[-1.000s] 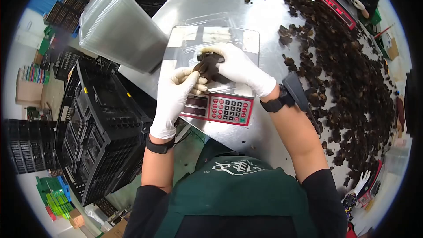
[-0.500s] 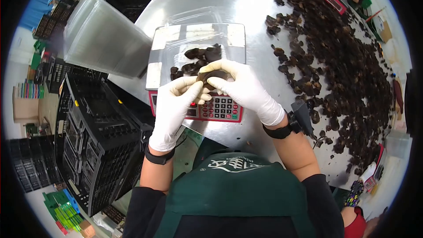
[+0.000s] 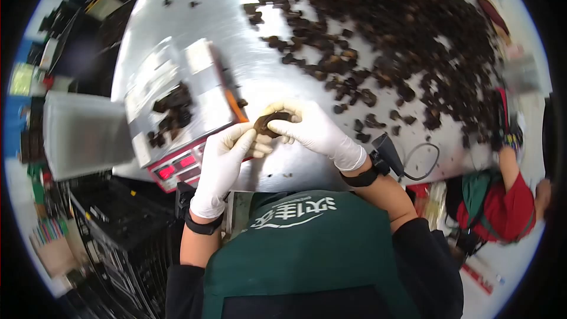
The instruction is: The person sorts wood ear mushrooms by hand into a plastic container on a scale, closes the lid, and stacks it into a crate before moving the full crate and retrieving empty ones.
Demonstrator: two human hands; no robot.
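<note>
My left hand and my right hand, both in white gloves, meet over the table near its front edge. Between their fingertips they pinch one dark brown mushroom-like piece. Left of them is a scale with a red front and lit red digits. On its platform a clear plastic container holds several dark pieces. A large heap of similar dark pieces spreads across the metal table to the upper right.
A stack of clear plastic containers stands left of the scale. Black crates are at the lower left. At the right, a person in red is beside the table. A thin dark cable loops near my right wrist.
The view has turned to the right, so the scale and container stack appear further left and more of the heap shows. Both hands still hold the dark piece, now just right of the scale.
</note>
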